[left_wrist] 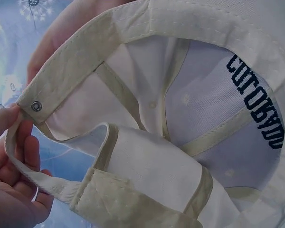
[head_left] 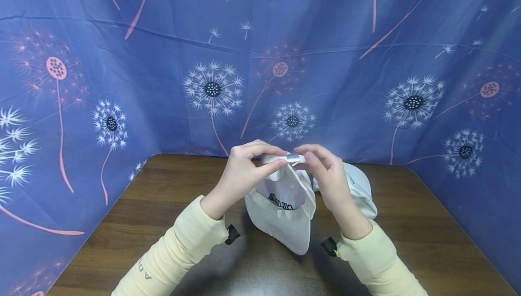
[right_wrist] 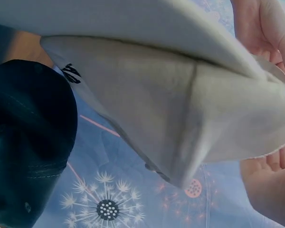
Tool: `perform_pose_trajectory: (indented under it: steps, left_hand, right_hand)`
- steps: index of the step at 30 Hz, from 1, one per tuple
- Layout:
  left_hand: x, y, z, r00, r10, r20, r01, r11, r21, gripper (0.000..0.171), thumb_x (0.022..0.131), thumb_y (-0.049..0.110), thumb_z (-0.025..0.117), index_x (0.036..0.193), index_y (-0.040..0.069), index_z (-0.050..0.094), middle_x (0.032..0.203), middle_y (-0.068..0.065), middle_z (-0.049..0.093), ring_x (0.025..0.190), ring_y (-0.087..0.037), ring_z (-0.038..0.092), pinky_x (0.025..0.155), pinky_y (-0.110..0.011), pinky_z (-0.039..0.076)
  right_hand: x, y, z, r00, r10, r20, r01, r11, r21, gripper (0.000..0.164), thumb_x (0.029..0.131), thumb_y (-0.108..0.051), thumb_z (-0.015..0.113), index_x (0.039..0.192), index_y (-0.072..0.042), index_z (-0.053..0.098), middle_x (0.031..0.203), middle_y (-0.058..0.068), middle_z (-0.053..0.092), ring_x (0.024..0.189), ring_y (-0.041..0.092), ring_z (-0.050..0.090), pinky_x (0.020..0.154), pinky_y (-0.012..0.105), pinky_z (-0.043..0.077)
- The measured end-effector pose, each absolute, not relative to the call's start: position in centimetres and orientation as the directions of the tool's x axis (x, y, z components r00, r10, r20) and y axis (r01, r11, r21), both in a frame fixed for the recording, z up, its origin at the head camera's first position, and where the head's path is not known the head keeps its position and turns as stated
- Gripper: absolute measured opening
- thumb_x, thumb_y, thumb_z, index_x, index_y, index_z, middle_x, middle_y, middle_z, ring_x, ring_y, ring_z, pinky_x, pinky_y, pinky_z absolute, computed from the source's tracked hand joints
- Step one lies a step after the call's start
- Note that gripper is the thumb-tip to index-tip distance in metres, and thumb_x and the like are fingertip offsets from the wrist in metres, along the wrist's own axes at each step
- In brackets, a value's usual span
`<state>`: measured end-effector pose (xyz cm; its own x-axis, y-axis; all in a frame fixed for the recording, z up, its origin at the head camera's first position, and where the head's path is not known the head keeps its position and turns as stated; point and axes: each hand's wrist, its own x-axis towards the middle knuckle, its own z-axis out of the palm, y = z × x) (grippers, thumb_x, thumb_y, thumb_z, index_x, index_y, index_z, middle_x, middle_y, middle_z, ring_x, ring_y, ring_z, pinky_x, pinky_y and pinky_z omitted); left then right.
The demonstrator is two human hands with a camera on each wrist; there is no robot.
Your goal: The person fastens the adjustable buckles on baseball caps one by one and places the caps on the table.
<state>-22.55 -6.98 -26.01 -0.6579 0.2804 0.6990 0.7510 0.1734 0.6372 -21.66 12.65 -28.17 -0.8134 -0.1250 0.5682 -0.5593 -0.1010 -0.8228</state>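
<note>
A white cap [head_left: 266,219] is held up over the table, its brim pointing down toward the near side. Dark lettering [left_wrist: 256,104] shows inside the crown. My left hand [head_left: 246,167] pinches the back band between thumb and fingers. From the other side, my right hand [head_left: 327,176] pinches the end of the back strap [left_wrist: 47,184] with thumb and index finger. The two hands are close together, a light shiny piece [head_left: 293,157] between them. In the left wrist view, a small metal snap [left_wrist: 36,106] sits on the band, and the strap loops beside it.
Behind my right hand, a second pale cap [head_left: 360,186] rests on the brown wooden table [head_left: 154,223]. Blue cloth [head_left: 252,25] with dandelion prints hangs around the back and sides. Small black pieces [head_left: 232,235] stick out at the sleeve cuffs.
</note>
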Motion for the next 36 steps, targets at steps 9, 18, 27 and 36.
perform_pose_trajectory:
  steps: [9,18,27,36]
  left_hand:
    - [-22.5,-7.0,-25.9,-0.657,0.29,0.696,0.751,0.167,0.639,0.016,0.078,0.018,0.078,0.092,0.011,0.075,0.085,0.004,0.07,0.072,-0.006,0.059,0.06,-0.024,0.049]
    - [-22.0,-6.8,-25.4,-0.702,0.316,0.639,0.703,0.16,0.693,0.018,0.076,0.016,0.079,0.093,0.011,0.074,0.086,0.002,0.07,0.075,-0.009,0.061,0.065,-0.028,0.052]
    - [-21.7,-6.3,-24.9,-0.729,0.37,0.575,0.675,0.254,0.693,0.025,0.072,0.023,0.083,0.093,0.015,0.074,0.077,0.007,0.066,0.068,-0.008,0.056,0.059,-0.024,0.049]
    - [-21.7,-6.3,-25.0,-0.708,0.396,0.585,0.699,0.272,0.661,0.021,0.072,0.018,0.082,0.09,0.011,0.074,0.082,0.005,0.069,0.068,-0.006,0.059,0.062,-0.022,0.052]
  right_hand:
    - [-21.1,12.8,-27.2,-0.88,-0.102,0.464,-0.468,0.013,-0.884,0.021,0.094,-0.008,0.053,0.076,-0.008,0.064,0.069,0.0,0.064,0.065,0.011,0.063,0.066,0.027,0.054]
    - [-20.9,13.0,-26.8,-0.869,-0.136,0.477,-0.482,0.013,-0.876,0.018,0.092,-0.006,0.056,0.076,-0.009,0.064,0.065,0.001,0.065,0.061,0.016,0.062,0.063,0.031,0.053]
    - [-20.6,13.0,-26.7,-0.86,-0.185,0.476,-0.496,0.082,-0.864,0.018,0.093,-0.008,0.056,0.083,0.006,0.062,0.071,-0.001,0.067,0.066,0.017,0.064,0.072,0.028,0.053]
    - [-20.6,13.0,-26.8,-0.851,-0.21,0.481,-0.502,0.057,-0.863,0.016,0.093,-0.007,0.057,0.081,0.001,0.064,0.072,-0.001,0.067,0.067,0.019,0.065,0.075,0.03,0.053]
